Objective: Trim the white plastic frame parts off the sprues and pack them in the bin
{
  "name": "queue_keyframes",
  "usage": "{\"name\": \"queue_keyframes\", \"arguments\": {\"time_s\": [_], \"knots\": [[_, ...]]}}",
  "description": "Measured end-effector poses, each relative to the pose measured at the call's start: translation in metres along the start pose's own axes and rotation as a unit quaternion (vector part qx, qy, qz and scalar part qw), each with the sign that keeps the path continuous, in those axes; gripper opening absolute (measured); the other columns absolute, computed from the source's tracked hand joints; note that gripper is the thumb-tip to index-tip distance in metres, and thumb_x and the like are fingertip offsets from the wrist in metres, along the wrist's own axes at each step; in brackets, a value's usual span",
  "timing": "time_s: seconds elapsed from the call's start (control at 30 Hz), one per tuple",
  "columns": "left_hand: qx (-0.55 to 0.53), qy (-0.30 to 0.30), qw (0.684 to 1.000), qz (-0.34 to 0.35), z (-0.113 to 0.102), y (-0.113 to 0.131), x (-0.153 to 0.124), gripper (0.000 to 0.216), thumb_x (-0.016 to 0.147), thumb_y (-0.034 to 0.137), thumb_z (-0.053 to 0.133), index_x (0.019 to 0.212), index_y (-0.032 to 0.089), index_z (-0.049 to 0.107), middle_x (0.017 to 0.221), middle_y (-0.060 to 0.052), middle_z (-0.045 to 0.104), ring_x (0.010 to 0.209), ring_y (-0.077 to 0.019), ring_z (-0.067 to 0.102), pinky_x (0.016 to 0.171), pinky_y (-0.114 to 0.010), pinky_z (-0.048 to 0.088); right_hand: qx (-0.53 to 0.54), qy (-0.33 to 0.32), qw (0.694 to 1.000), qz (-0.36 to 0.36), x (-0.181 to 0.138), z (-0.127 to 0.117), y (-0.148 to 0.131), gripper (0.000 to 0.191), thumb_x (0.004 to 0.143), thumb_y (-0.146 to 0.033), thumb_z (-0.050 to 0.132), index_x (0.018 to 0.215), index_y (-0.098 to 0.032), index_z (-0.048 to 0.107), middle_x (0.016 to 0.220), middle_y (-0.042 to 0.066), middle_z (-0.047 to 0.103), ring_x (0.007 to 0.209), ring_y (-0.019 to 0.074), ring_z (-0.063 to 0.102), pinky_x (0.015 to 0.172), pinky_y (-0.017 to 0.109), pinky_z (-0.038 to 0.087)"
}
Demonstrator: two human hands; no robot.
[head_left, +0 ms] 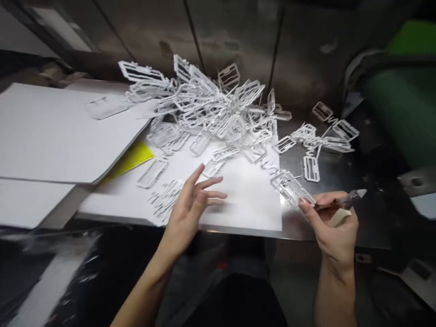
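My left hand [192, 202] is open, fingers spread above a white sheet [245, 200], with nothing in it. Just left of it lies a group of thin white plastic strips [165, 200]. In my right hand [335, 227], at the table's front right, thumb and fingers pinch the corner of a white plastic frame [291, 187]. The same hand also has a tool with a pointed grey tip [357, 194] and a pale end; its exact kind is not clear. A tangled heap of white plastic frames on sprues [218, 104] spreads across the back of the sheet.
Large white boards [64, 131] are stacked at the left, over a yellow piece [132, 161]. A smaller cluster of frames [320, 141] rests on the dark metal tabletop [296, 222]. A metal wall [231, 41] stands behind. Green machinery [402, 109] is at the right.
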State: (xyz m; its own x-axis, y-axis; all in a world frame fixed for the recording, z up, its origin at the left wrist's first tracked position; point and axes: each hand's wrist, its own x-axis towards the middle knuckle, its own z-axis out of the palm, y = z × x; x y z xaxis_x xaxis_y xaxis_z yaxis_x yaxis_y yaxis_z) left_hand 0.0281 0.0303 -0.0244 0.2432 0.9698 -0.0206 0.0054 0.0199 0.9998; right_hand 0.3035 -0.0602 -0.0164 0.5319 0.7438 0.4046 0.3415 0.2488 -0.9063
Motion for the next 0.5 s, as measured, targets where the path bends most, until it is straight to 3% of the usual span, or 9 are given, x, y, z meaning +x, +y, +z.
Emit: {"name": "queue_keyframes", "arguments": {"time_s": [0.03,0.1,0.2,0.3,0.4,0.5], "knots": [[-0.04,0.012,0.999,-0.009,-0.008,0.0,-0.003,0.083,0.098,0.068,0.058,0.166,0.029,0.03,0.141,-0.015,0.066,0.098,-0.0221,0.078,0.086,-0.036,0.066,0.029,-0.042,0.999,0.003,-0.008,0.004,0.001,0.029,0.085,-0.015,0.087,0.089,-0.024,0.059,0.083,-0.003,0.064,0.079,0.0165,0.069,0.071,0.028,0.058],[-0.08,0.034,0.996,-0.023,-0.021,0.001,-0.01,0.081,0.094,0.071,0.062,0.16,0.028,0.044,0.132,-0.014,0.072,0.089,-0.0198,0.079,0.079,-0.031,0.066,0.076,-0.11,0.991,0.001,-0.017,0.012,0.003,0.03,0.085,-0.009,0.085,0.089,-0.025,0.059,0.082,-0.003,0.066,0.079,0.0175,0.071,0.071,0.03,0.059],[-0.076,0.069,0.994,-0.042,-0.031,0.002,-0.025,0.054,0.094,0.063,0.07,0.128,0.021,0.072,0.112,-0.01,0.078,0.08,-0.0146,0.077,0.077,-0.024,0.065,0.107,-0.157,0.982,-0.019,-0.019,0.019,0.007,0.033,0.083,-0.003,0.084,0.091,-0.025,0.06,0.083,-0.002,0.069,0.081,0.0186,0.071,0.068,0.031,0.059],[-0.07,0.095,0.992,-0.048,-0.034,0.004,-0.039,0.043,0.09,0.058,0.077,0.105,0.017,0.078,0.103,-0.009,0.079,0.079,-0.0136,0.077,0.081,-0.022,0.065,0.112,-0.169,0.979,-0.035,-0.015,0.02,0.007,0.033,0.084,0.0,0.082,0.093,-0.025,0.061,0.085,-0.001,0.071,0.084,0.0191,0.071,0.07,0.031,0.059],[-0.069,0.106,0.992,-0.028,-0.034,0.003,-0.048,0.044,0.087,0.057,0.08,0.102,0.016,0.078,0.1,-0.009,0.08,0.077,-0.0138,0.077,0.081,-0.024,0.065,0.117,-0.167,0.978,-0.034,-0.014,0.019,0.006,0.033,0.082,0.0,0.082,0.093,-0.025,0.063,0.084,0.0,0.073,0.082,0.0198,0.071,0.069,0.033,0.059],[-0.079,0.089,0.993,0.008,-0.034,0.002,-0.053,0.036,0.092,0.051,0.077,0.104,0.017,0.077,0.101,-0.01,0.08,0.081,-0.0145,0.076,0.079,-0.023,0.065,0.12,-0.121,0.985,0.008,-0.016,0.015,0.008,0.038,0.067,-0.003,0.091,0.086,-0.025,0.068,0.077,0.001,0.072,0.074,0.0241,0.07,0.065,0.038,0.061]]}}
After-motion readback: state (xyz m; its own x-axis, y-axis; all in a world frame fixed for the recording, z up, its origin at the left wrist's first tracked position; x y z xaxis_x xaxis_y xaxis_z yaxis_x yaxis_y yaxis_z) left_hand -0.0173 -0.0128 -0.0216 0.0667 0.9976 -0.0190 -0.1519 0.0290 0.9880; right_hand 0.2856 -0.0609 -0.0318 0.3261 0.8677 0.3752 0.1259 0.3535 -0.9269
